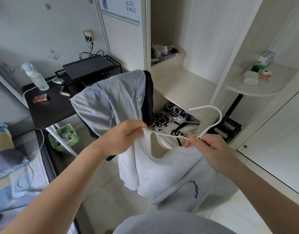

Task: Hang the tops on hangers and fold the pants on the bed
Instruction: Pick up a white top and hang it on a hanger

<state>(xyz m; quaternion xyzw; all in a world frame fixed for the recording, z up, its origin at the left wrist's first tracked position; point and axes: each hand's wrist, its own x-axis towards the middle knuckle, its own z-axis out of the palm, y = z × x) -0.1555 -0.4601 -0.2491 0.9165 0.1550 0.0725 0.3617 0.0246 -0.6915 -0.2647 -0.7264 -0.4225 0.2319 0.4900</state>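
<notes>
Watching from my remote seat, I saw both hands raised near the middle of the view. The left hand (126,137), at about 9 o'clock from centre, had its fingers curled and pinched the shoulder edge of the white top (170,176), right where one arm of the white hanger (209,106) met the cloth. The right hand (211,147), at about 3 o'clock, pinched the hanger's neck between thumb and fingertips just under the hook, which curved up toward 1 o'clock. The top hung between the two hands with its neckline gaping open and its body sagging toward 6 o'clock. I could not tell how far the hanger sat inside it.

At 12 o'clock a pale blue garment (111,98) lay draped over a chair back, and a dark garment (148,97) touched its right side. At 10 o'clock a black desk (51,110) carried a clear bottle (35,76) and a dark flat screen (88,66) on a wire rack. A green bin (66,137) stood under the desk. The bed (8,169) lay at 8 o'clock with a white cable on it. At 1 o'clock the wardrobe stood open, with shoes (170,114) on the floor under its low shelf (184,88).
</notes>
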